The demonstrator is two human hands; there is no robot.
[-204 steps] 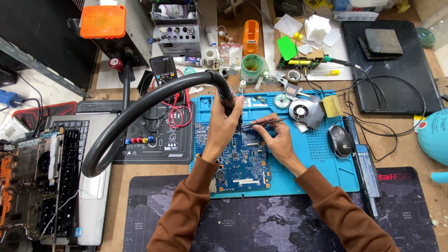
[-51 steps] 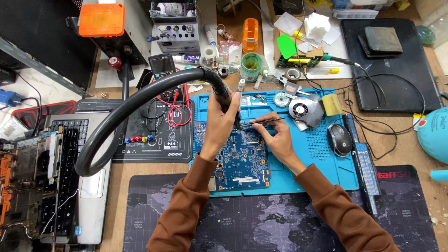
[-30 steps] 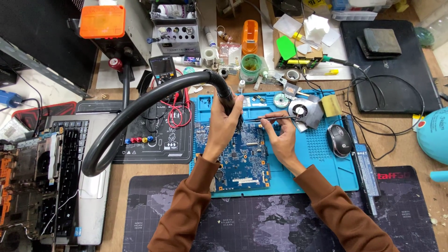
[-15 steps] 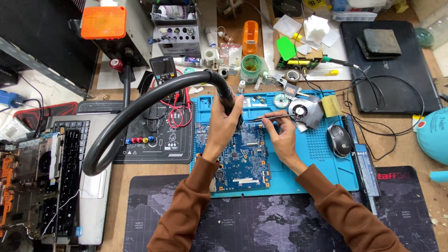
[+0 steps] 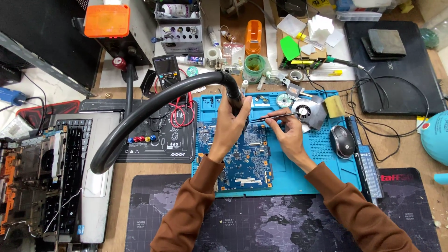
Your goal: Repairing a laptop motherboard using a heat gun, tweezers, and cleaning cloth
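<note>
The left hand [image 5: 232,122] grips the hot-air nozzle [image 5: 234,95] above the circuit board [image 5: 242,158]; the right hand [image 5: 289,135] apparently pinches tweezers [image 5: 273,117] pointing leftward toward it.

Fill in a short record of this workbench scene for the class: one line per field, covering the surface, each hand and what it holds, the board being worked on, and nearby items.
Surface: blue work mat on a wooden bench
Left hand: grips the nozzle end of a black flexible hose over the board
Right hand: holds thin tweezers, tips pointing toward the nozzle
Board: blue circuit board lying flat on the mat
Right of the board: small fan, yellow sponge, black mouse
Left of the mat: opened laptop, multimeter
</note>
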